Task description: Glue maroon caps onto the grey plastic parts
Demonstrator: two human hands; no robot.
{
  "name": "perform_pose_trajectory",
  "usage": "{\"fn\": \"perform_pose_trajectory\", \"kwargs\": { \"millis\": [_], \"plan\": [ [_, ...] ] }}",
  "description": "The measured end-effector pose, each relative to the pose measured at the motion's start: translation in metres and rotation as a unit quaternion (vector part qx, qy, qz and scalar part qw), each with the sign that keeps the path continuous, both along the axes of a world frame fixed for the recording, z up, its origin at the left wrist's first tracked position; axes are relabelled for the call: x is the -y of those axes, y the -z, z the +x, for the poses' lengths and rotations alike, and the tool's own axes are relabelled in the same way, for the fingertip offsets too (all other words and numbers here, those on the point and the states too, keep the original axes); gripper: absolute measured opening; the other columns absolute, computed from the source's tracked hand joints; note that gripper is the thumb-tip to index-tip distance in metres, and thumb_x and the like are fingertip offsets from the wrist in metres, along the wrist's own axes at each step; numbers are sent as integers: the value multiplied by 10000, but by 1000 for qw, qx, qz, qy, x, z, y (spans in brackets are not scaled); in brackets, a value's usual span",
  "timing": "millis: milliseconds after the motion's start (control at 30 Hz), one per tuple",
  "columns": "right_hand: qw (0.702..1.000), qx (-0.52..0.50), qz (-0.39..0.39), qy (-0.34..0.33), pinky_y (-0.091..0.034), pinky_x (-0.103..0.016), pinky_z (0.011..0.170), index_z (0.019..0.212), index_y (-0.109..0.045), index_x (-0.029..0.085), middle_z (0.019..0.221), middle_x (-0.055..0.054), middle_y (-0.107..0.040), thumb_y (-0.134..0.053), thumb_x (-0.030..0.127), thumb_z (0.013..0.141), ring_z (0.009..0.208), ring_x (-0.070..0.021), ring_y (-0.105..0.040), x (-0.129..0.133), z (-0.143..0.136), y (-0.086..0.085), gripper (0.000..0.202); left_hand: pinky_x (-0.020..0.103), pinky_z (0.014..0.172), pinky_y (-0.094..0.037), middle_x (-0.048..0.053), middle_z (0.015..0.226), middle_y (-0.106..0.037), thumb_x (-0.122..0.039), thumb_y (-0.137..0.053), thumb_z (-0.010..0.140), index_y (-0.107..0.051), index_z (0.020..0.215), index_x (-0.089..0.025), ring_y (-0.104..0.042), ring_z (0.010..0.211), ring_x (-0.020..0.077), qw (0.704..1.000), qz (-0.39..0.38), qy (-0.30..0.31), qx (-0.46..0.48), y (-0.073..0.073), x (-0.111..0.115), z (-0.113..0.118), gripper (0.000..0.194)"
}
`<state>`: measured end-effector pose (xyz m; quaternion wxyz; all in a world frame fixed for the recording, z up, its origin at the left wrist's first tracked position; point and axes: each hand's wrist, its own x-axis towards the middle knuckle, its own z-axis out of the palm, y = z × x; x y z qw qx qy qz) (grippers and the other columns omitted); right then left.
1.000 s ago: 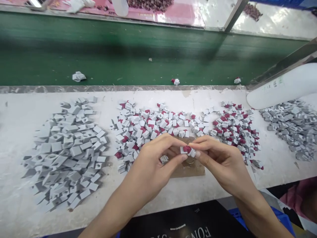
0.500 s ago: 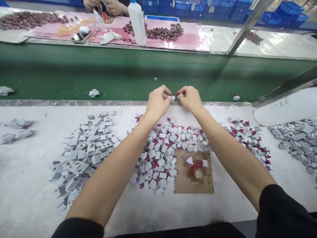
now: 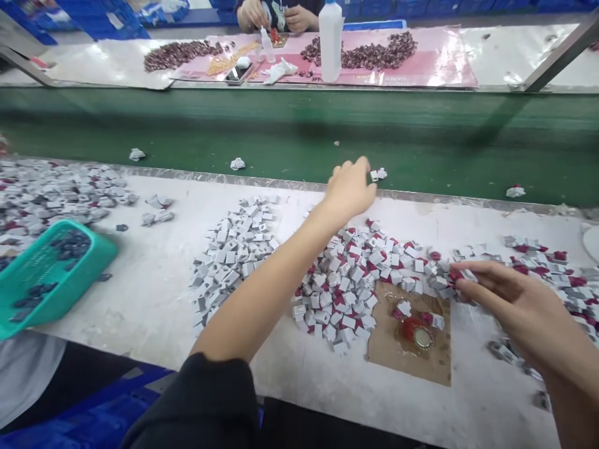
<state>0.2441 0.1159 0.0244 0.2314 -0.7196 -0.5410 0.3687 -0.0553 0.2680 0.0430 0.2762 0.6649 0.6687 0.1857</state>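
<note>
My left hand (image 3: pixel 349 190) reaches over the near edge of the green belt, thumb and fingers apart. Just beyond its fingertips lies a small white-and-grey piece (image 3: pixel 381 174) on the belt. My right hand (image 3: pixel 515 302) is at the right side of the bench, thumb and forefinger pinching a small grey-and-dark-red piece (image 3: pixel 461 275). Left of it spreads a pile of grey blocks with dark-red parts (image 3: pixel 341 280). A brown cardboard square (image 3: pixel 388 349) bears a red bottle cap (image 3: pixel 418 333) and a couple of the grey-and-red pieces.
Plain grey blocks (image 3: pixel 234 243) form another pile further left. A teal basket (image 3: pixel 93 268) with dark pieces stands at the far left. More grey-and-red pieces (image 3: pixel 556 268) lie at right. Across the belt (image 3: pixel 262 118), another person's hands (image 3: pixel 299 19) work behind a white bottle (image 3: pixel 331 47).
My hands have parted: the right came back from the belt to the pieces at right, while the left stayed there and opened beside a piece. The view has swung left.
</note>
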Motion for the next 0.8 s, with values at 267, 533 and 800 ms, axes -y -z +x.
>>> {"fn": "perform_pose_trajectory", "kwargs": {
  "millis": [267,533,800],
  "plan": [
    [998,-5,45,54,-784,-486,754,998,-982,412,1179,-107,-950,-891,774,825,1142,-452,-908,83,20,22,411,758,1217,-484,222,1319,-777,-264,-628,1012,-834,1254,-220,-583,1398,543,984,-11,-101,-144,-7,132,-121,321],
    [981,108,130,-91,-712,-372,571,1185,-957,378,1315,-76,-915,-778,622,1050,1158,-386,-901,110,48,52,331,695,1229,-463,154,1356,-815,-210,-595,993,-847,1247,-300,-611,1382,493,982,5,-49,-181,15,142,-117,369],
    [985,113,126,-41,-747,-517,903,1169,-931,378,1271,-61,-908,-683,668,1084,1189,-404,-877,117,29,44,391,669,1203,-506,176,1246,-856,-254,-641,1009,-776,1134,-256,-677,1342,478,986,28,-49,-156,19,139,-126,184]
  ]
}}
